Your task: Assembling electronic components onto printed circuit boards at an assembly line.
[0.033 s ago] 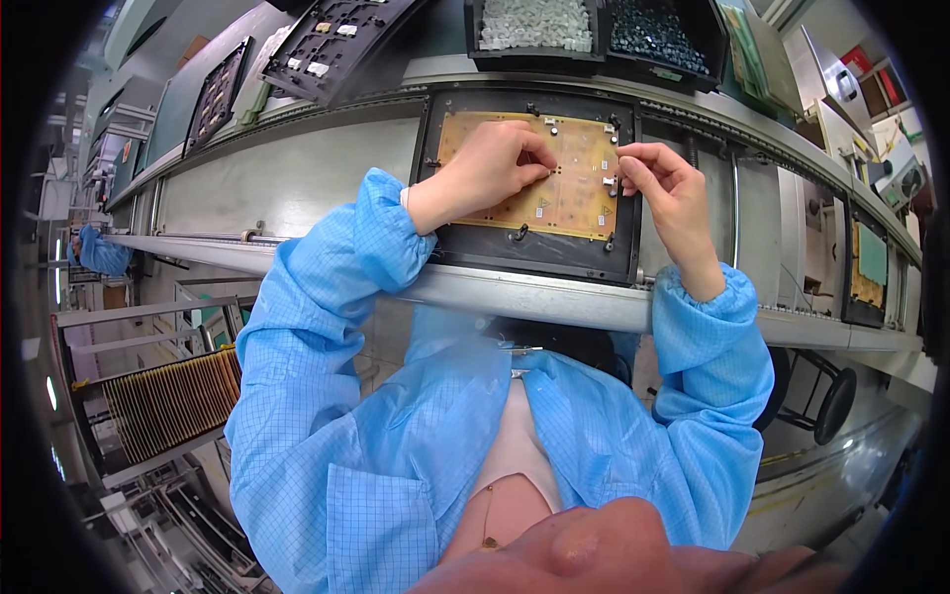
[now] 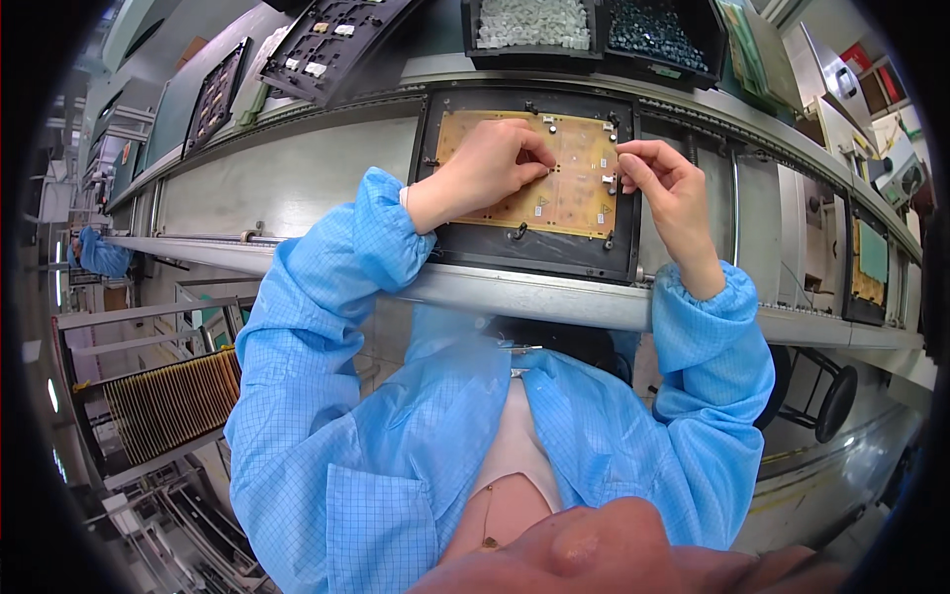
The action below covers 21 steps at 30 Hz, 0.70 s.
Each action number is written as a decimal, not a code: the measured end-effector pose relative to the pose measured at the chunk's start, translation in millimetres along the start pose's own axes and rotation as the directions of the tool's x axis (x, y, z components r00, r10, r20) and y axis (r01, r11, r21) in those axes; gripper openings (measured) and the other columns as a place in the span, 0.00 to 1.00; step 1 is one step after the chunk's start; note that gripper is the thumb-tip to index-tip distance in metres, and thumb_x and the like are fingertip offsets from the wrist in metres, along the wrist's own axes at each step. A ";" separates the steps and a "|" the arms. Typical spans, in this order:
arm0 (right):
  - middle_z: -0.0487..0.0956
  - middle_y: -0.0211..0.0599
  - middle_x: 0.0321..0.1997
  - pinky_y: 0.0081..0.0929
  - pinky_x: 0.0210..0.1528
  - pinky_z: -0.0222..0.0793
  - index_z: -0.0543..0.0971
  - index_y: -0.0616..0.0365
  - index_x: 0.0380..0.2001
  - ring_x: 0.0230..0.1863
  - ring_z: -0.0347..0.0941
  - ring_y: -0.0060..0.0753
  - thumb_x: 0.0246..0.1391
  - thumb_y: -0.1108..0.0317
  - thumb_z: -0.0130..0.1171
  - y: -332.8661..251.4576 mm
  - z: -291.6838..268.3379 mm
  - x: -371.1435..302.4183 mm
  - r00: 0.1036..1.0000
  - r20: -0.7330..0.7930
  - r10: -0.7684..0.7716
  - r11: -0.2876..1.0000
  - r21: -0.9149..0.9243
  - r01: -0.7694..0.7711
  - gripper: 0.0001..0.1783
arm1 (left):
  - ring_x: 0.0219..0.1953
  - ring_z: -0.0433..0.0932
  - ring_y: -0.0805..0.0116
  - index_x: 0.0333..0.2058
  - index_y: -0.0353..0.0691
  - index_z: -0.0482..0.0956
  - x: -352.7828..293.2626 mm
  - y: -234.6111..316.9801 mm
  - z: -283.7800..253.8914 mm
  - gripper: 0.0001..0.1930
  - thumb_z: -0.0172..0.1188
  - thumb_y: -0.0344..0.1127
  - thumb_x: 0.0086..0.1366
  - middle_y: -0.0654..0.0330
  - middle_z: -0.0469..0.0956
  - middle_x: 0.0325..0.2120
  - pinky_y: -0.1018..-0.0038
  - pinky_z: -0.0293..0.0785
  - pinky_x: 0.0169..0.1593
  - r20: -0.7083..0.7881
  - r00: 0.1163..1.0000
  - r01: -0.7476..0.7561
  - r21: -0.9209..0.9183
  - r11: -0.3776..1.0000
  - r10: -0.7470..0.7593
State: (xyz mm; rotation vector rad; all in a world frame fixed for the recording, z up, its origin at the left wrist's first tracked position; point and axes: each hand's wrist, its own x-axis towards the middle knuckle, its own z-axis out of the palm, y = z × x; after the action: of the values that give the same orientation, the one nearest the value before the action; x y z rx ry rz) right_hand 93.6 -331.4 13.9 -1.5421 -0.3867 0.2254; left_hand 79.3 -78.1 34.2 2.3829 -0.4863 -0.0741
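Note:
A yellow-tan circuit board (image 2: 579, 213) lies in a black carrier frame (image 2: 579, 256), with small white and black parts along its right side. Over the board's middle, my left hand (image 2: 492, 163) has thumb and forefinger brought together in a pinch near some small dark holes; anything between the tips is too small to name. My right hand (image 2: 665, 188) is at the board's right edge, its thumb and forefinger also pinched beside a white connector (image 2: 609, 179). What those fingertips hold, if anything, is hidden.
The carrier rests on a conveyor with a metal front rail (image 2: 534, 300). Behind it stand a bin of white parts (image 2: 532, 24), a bin of dark parts (image 2: 658, 38) and a black tray (image 2: 327, 84). At lower left is a rack of boards (image 2: 170, 404); another carrier (image 2: 867, 315) is at right.

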 end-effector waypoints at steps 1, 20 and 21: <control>0.81 0.30 0.34 0.17 0.39 0.71 0.80 0.65 0.44 0.34 0.74 0.17 0.63 0.70 0.58 -0.4 0.9 0.0 1.000 -0.014 -0.011 1.000 -0.007 0.011 0.10 | 0.33 0.81 0.58 0.34 0.36 0.86 0.3 -1.3 0.9 0.08 0.66 0.32 0.56 0.53 0.83 0.30 0.67 0.76 0.38 -0.012 1.000 -0.013 0.001 1.000 0.013; 0.82 0.31 0.35 0.16 0.39 0.71 0.80 0.64 0.43 0.34 0.75 0.16 0.63 0.69 0.59 1.6 5.7 -0.2 0.999 -0.012 -0.030 1.000 -0.008 0.030 0.10 | 0.36 0.79 0.50 0.35 0.38 0.85 -6.0 5.7 7.8 0.08 0.66 0.34 0.57 0.51 0.79 0.33 0.64 0.76 0.39 -0.087 0.992 -0.083 0.124 0.989 0.095; 0.82 0.31 0.35 0.16 0.39 0.71 0.80 0.64 0.43 0.34 0.75 0.16 0.63 0.69 0.59 1.6 5.7 -0.4 0.999 -0.016 -0.032 0.999 -0.013 0.032 0.10 | 0.35 0.79 0.50 0.35 0.38 0.83 -6.9 6.1 8.5 0.08 0.65 0.33 0.57 0.51 0.79 0.33 0.63 0.76 0.39 -0.110 0.983 -0.131 0.147 0.981 0.147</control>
State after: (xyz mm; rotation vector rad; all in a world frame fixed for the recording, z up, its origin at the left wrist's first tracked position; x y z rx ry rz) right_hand 91.3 -326.2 12.2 -1.5487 -0.4004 0.1860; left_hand 69.4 -85.1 31.2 2.4631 -0.6168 0.1707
